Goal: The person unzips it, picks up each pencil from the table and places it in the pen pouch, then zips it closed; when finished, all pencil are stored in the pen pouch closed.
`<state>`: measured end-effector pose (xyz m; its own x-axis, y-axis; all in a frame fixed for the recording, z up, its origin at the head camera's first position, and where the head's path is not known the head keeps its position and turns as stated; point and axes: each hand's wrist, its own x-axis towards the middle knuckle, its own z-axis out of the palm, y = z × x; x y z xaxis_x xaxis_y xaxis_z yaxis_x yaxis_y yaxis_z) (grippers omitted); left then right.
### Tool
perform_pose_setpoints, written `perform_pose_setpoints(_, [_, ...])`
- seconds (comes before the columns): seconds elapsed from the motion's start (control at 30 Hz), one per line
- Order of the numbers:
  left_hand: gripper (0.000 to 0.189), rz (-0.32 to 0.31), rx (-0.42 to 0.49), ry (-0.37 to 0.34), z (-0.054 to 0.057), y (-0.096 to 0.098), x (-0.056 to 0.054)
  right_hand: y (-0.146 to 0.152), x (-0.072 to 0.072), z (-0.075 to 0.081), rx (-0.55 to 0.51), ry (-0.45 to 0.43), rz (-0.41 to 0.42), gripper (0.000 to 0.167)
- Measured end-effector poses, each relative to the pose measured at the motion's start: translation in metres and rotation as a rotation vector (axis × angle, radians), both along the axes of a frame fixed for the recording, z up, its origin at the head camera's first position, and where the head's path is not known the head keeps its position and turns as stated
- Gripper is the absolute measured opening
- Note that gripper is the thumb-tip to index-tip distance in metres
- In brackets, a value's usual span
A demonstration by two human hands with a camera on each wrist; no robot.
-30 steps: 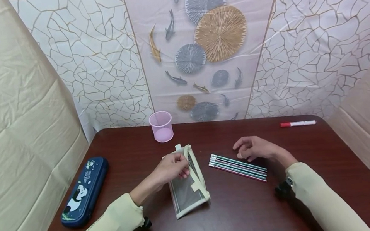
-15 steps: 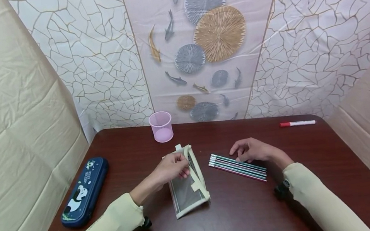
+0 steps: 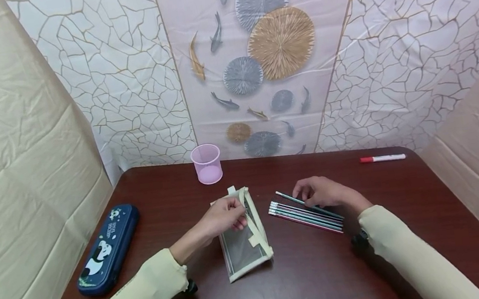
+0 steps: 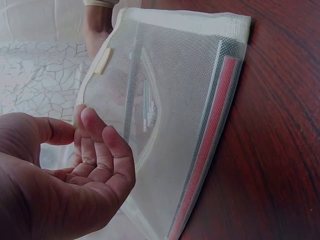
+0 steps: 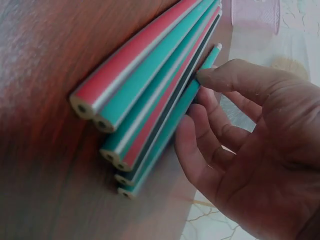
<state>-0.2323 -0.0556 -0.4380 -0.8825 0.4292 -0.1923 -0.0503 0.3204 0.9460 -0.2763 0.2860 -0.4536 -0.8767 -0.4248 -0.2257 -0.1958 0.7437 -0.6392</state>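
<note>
Left hand (image 3: 226, 216) is pinching the pouch (image 3: 242, 255); right hand (image 3: 323, 192) is pinching one pencil (image 5: 161, 143), steady fingers best keeping it off the row (image 5: 150, 76).

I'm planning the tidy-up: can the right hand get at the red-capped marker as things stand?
Probably yes: nothing visible stands between the right hand and the marker, though that hand pinches a green pencil.
</note>
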Motion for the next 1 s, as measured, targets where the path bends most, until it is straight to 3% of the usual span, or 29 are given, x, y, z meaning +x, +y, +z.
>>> perform_pose_setpoints(0.57, [0.014,0.004,-0.016,0.007,0.004,-0.003,-0.001,-0.005,-0.006,0.007,0.098,0.025,0.028,0.027])
perform_pose_setpoints(0.8, [0.015,0.0,-0.033,0.008,0.008,-0.004,-0.001,-0.012,-0.006,0.016,0.173,0.14,0.022,0.029])
perform_pose_setpoints(1.0, [0.014,0.01,-0.03,0.01,0.012,-0.004,-0.002,-0.03,0.003,0.025,0.098,0.238,-0.049,0.031])
